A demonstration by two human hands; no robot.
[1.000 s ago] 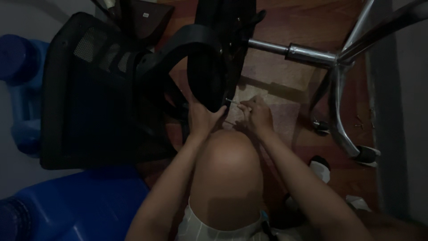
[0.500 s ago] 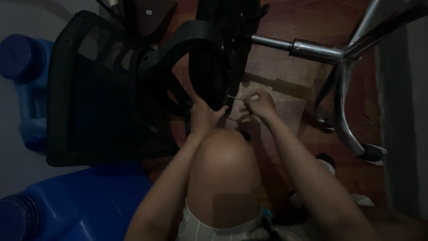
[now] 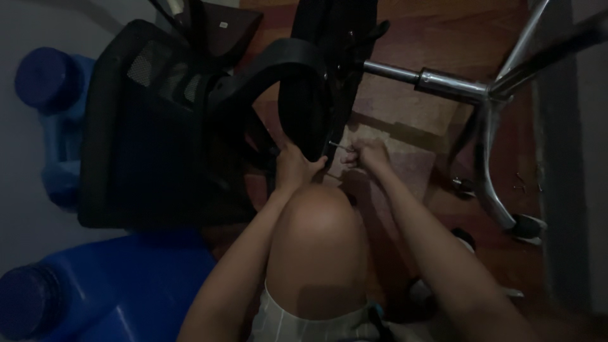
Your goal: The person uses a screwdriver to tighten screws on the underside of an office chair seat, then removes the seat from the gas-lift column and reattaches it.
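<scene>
The right hand [image 3: 366, 154] is pinched shut on a small metal key [image 3: 335, 147] — a thin bent tool, it seems, whose tip meets the underside of the seat [image 3: 310, 95] of an office chair [image 3: 190, 120] lying on its side on the floor [image 3: 456, 38]. The left hand [image 3: 294, 166] is clamped on the seat's lower edge, fingers curled round the rim, bracing it. The light is dim, so whether the tip sits fully in a fastener cannot be told. The key looks light, stiff and slick — easy to drop or to slip out of a screw head, best held near its bend between thumb and forefinger, as it is now. The chair looks another matter: bulky, fairly heavy and awkward, with a rigid seat pan and a softer mesh backrest [image 3: 145, 133] that would give under pressure; the firm seat edge or the curved black armrest [image 3: 266, 69] look like the sound places to grip, not the mesh. The person's bare knee [image 3: 316, 215] rises just below both hands. Beyond the seat the chrome gas column [image 3: 437, 82] runs out to the star base [image 3: 500, 158], whose castors [image 3: 529, 225] rest near some small loose parts [image 3: 525, 183] on the floor. Pale cardboard [image 3: 399, 120] lies under the work. To the left, well apart, stand blue plastic containers [image 3: 95, 285].
</scene>
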